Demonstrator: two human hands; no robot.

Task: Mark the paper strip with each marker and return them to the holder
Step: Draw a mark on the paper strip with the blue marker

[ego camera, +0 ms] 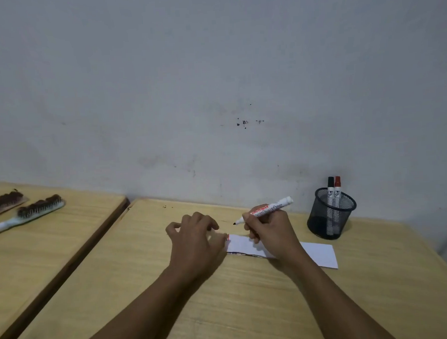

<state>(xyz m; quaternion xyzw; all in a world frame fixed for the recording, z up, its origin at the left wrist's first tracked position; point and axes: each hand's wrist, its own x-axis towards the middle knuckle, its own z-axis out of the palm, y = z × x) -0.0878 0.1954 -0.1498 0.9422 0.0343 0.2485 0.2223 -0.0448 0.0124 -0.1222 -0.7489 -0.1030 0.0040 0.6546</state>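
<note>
A white paper strip lies on the wooden table, partly covered by both hands. My right hand grips an uncapped white board marker, its dark tip pointing left and held just above the strip's left end. My left hand rests on the strip's left end with fingers curled; whether it holds the cap is hidden. A black mesh holder stands at the back right with a black-capped marker and a red-capped marker upright in it.
A second wooden table sits to the left across a narrow gap, with two brushes on it. A pale wall runs directly behind both tables. The table's right edge slants close to the holder.
</note>
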